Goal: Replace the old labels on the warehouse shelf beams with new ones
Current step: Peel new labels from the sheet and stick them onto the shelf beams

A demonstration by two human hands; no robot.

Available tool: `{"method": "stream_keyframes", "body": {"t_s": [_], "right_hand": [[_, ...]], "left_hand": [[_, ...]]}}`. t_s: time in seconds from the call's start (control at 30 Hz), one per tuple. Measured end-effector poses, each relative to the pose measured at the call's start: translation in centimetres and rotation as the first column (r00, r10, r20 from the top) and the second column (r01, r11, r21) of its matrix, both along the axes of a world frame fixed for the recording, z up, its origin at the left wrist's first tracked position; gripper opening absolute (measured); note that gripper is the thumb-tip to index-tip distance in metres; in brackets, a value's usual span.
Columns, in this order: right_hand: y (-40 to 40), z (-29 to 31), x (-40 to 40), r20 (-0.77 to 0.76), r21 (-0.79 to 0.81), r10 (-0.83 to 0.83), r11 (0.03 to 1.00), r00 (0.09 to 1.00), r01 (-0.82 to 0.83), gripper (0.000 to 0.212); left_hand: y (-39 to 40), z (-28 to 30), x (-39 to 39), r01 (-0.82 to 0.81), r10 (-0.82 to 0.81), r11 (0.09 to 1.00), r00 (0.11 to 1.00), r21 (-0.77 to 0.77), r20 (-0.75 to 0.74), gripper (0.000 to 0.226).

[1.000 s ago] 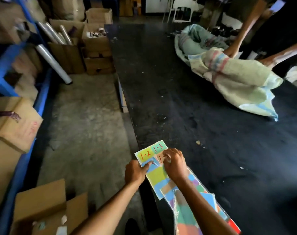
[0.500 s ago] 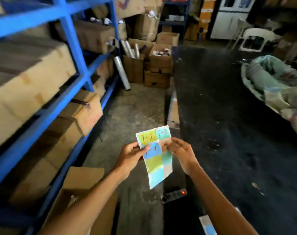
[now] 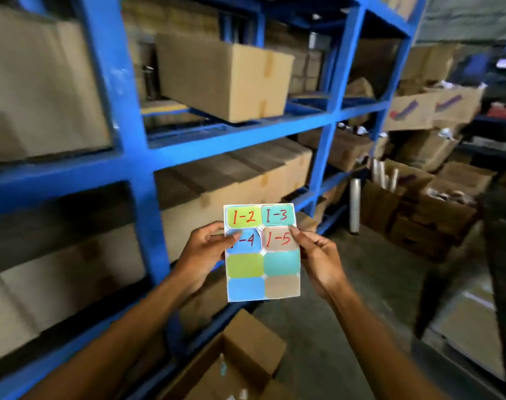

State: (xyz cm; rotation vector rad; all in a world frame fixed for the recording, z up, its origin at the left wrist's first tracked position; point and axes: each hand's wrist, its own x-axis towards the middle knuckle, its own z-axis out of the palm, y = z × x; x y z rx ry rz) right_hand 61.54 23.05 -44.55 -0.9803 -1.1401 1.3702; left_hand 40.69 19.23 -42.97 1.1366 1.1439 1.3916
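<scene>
since the earlier frames the view has swung from the dark floor to the blue rack, and the sheet [image 3: 262,252] has been lifted off the stack and carried up in front of the shelves. left hand [image 3: 205,255] pinches the sheet's left edge, thumb laid over the blue sticker marked "-4"; right hand [image 3: 318,256] pinches the right edge beside the tan sticker marked "1-5"; both are closed on the sheet, which hangs in the air between viewer and rack, touching no beam [image 3: 231,137]. sheet stands upright, face toward the camera, long axis near vertical, written rows on top, four blank stickers below. progress, judged: early. every visible sticker sits on its backing, though a corner of "1-5" may be lifting; blur prevents certainty. no label, old or new, can be made out on the beams, which are smeared by motion. remaining: peel a sticker, find the matching beam, remove the old label, press the new one on, repeat. boxes [image 3: 226,79] fill the shelves behind.
</scene>
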Motion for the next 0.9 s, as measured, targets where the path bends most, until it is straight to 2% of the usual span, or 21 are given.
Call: {"method": "stream_keyframes", "body": {"t_s": [0.2,0.3,0.37,0.47,0.6,0.7,0.9], "right_hand": [[-1.6,5.8,-14.1,0.097,0.211,0.132,0.966,0.986,-0.151,0.022],[-3.5,9.3,-19.7,0.095,0.408,0.043,0.910,0.995,-0.079,0.016],[-5.0,12.1,-23.2,0.133,0.591,-0.086,0.806,0.987,-0.009,0.018],[-7.3,16.0,-28.1,0.192,0.819,-0.229,0.573,0.954,-0.027,0.022],[-9.1,19.4,-32.7,0.310,0.909,-0.369,0.386,0.877,-0.158,0.031],[-9.8,20.8,-35.2,0.333,0.912,-0.372,0.361,0.866,-0.195,0.032],[-10.2,22.7,-38.2,0.256,0.951,-0.388,0.268,0.885,-0.157,0.033]], "left_hand": [[-5.2,5.5,-12.8,-0.210,0.225,0.957,0.973,0.201,-0.058,0.016],[-8.3,8.4,-17.5,-0.261,0.310,0.913,0.944,0.313,-0.115,0.014],[-10.3,10.3,-20.0,-0.306,0.371,0.881,0.920,0.361,-0.125,0.013],[-12.8,12.9,-22.8,-0.363,0.444,0.828,0.890,0.427,-0.102,0.017],[-14.7,15.6,-24.8,-0.404,0.499,0.774,0.863,0.487,-0.078,0.017],[-15.8,17.7,-26.0,-0.392,0.542,0.735,0.830,0.553,-0.133,0.022],[-16.8,20.3,-27.7,-0.425,0.630,0.664,0.762,0.615,-0.153,0.027]]}}
